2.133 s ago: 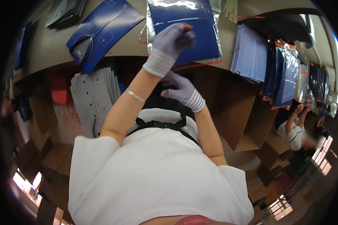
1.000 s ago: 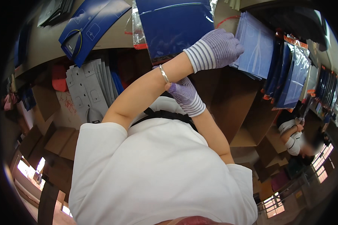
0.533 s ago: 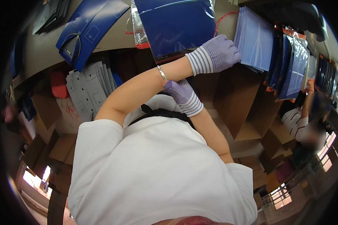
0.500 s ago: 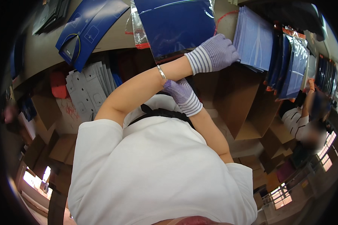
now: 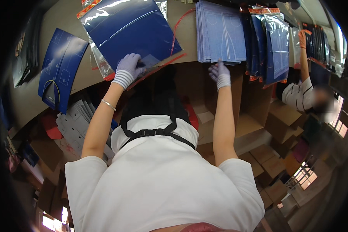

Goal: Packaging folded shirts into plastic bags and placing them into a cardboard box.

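Observation:
A dark blue sheet in a clear plastic bag with red edging [image 5: 131, 31] lies on the brown table [image 5: 181, 23] ahead of me. My left hand [image 5: 128, 70], in a pale purple glove, grips its near edge, fingers curled on top. My right hand [image 5: 219, 73], gloved the same, is stretched out with fingers apart at the near edge of a stack of lighter blue sheets [image 5: 220, 31]. It holds nothing.
A flat blue piece with a cord [image 5: 58, 73] lies at the left. Bagged blue sheets [image 5: 274, 42] stand to the right. Grey cards [image 5: 79, 121] and cardboard boxes [image 5: 259, 127] sit under the table. A co-worker [image 5: 299, 94] with an orange glove reaches up at the right.
My left hand has drawn back from the lighter blue stack to the bagged sheet's near edge. My right hand has risen from my chest out to the stack.

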